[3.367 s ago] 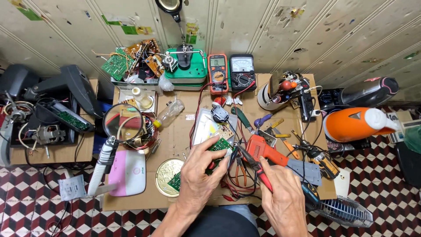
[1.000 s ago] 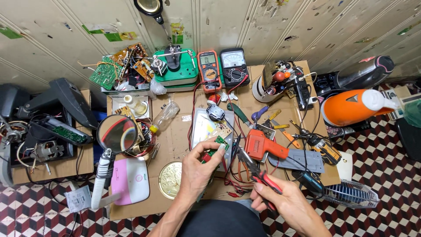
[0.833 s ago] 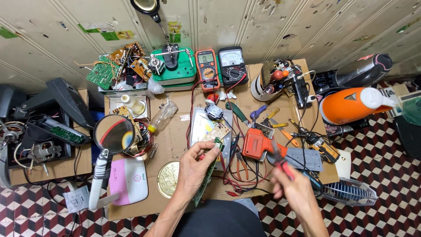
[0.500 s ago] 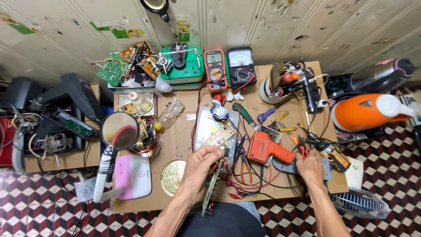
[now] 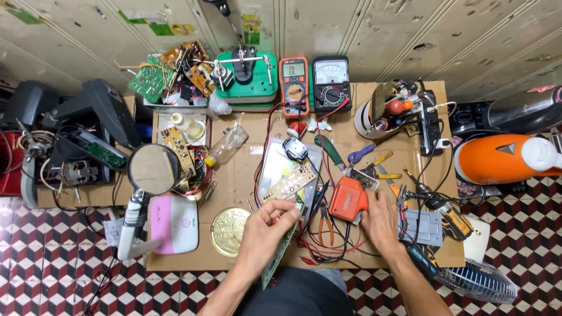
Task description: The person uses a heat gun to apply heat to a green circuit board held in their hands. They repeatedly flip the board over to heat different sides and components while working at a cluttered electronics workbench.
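Your left hand (image 5: 266, 231) has a pinch grip on the green circuit board (image 5: 280, 253), held on edge and tilted over the near edge of the cardboard-covered counter (image 5: 240, 175), just beside the round brass-coloured disc (image 5: 229, 223). Your right hand (image 5: 379, 217) rests on the orange pistol-shaped soldering gun (image 5: 348, 200); fingers curl at its handle, but I can't tell if that grip is closed. Risks: the thin edge pinch could let the board slip off the counter edge. Red and black test leads (image 5: 328, 248) lie tangled under both hands, so lifting the gun may snag them and drag the small tan circuit board (image 5: 288, 183).
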